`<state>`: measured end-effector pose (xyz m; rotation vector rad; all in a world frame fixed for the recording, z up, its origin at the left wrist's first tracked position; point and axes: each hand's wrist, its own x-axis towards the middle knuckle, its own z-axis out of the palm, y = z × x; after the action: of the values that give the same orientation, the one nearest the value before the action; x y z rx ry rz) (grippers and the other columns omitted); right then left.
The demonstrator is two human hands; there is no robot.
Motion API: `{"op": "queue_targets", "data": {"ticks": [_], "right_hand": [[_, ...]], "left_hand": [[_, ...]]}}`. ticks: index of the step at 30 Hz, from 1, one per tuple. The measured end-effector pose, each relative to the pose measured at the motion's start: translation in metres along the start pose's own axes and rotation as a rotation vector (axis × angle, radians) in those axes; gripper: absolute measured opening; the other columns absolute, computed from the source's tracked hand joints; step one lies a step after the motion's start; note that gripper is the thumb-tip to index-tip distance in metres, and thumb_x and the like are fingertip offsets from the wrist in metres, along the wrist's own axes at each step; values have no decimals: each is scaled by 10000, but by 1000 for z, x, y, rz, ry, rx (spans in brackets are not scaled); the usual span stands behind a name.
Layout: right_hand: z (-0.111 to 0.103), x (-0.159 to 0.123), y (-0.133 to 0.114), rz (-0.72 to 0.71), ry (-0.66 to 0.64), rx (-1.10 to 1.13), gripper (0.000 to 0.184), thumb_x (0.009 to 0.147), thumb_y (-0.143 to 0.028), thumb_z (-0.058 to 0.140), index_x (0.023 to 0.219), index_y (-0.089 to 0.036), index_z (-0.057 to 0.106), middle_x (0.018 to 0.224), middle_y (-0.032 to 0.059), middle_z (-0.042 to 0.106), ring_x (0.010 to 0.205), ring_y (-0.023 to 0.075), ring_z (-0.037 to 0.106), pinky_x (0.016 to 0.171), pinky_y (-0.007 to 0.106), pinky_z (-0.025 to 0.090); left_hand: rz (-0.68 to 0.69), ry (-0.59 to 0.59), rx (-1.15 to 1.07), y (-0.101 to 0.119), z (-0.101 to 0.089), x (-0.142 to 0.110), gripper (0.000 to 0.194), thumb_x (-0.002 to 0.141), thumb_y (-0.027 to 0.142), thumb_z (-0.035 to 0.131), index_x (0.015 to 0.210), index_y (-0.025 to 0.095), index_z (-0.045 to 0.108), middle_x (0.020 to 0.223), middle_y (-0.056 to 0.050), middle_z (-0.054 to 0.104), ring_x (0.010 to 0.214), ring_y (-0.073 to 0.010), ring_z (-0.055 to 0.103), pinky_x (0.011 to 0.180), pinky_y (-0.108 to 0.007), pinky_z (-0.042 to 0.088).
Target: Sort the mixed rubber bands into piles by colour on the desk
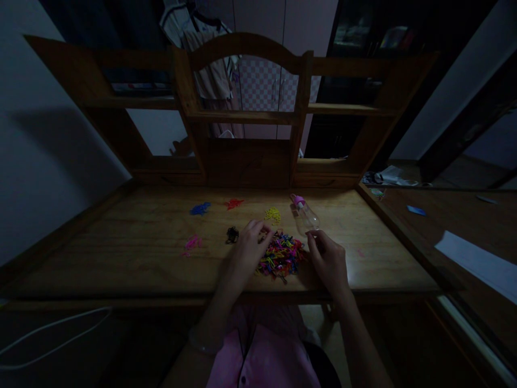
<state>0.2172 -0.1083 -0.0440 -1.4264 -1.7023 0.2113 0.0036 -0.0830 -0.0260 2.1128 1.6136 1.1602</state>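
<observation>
Head view: observed left fingers [264,243] curled, narrow at the tips, at the far-left edge of a mixed pile of small coloured pieces [281,257]; cannot tell whether gripping one. Noted right fingers [319,236] bent, drawn close at the tips, near the base of a clear bottle [309,218] with pink cap [299,200]; again cannot tell whether holding anything. Located pile between both sets of fingers, on the wooden surface [141,264]. Recorded yellow heap [273,215] just beyond left fingers, black heap [232,234] just left of the same fingers, red heap [234,203] and blue heap [200,208] farther off, beyond and to the left, pink heap [193,242] well left.
</observation>
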Motion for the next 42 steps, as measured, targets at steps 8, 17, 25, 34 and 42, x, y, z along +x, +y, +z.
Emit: {"op": "queue_targets", "data": {"ticks": [8,17,25,34,42], "right_hand": [[0,0,-1,-6,5,-8,228,954,-310,454,953,-190,649,717,27,653,617,157,592,595,253,371],[0,0,-1,-14,6,-17,256,962,-337,440,942,-186,646,696,24,644,581,149,567,571,255,352],[0,1,-1,3,-5,-30,231,957,-317,465,956,-190,658,682,10,636,581,144,572,581,252,352],[-1,0,-3,12,-11,-14,223,957,-321,479,959,-192,661,687,5,635,586,142,574,591,252,355],[-1,1,-2,11,-1,-18,218,958,-309,477,946,-187,657,680,3,632,581,139,571,590,247,352]], "left_hand": [[-70,16,-92,8,-6,-17,164,898,285,581,763,193,598,813,-20,647,773,-161,631,734,-279,472],[-64,-20,-147,2,-3,-24,132,912,273,560,832,202,639,875,-33,654,847,-176,636,761,-277,493],[-56,4,-131,-1,-2,-25,79,889,228,586,848,205,649,902,-29,668,883,-180,641,800,-284,484],[-223,-11,-218,-6,-10,-35,123,911,321,552,894,227,630,880,-10,711,815,-168,688,722,-256,518],[-378,14,-579,-19,-3,-36,172,827,347,660,877,184,639,866,-22,708,797,-171,703,709,-256,560]]}}
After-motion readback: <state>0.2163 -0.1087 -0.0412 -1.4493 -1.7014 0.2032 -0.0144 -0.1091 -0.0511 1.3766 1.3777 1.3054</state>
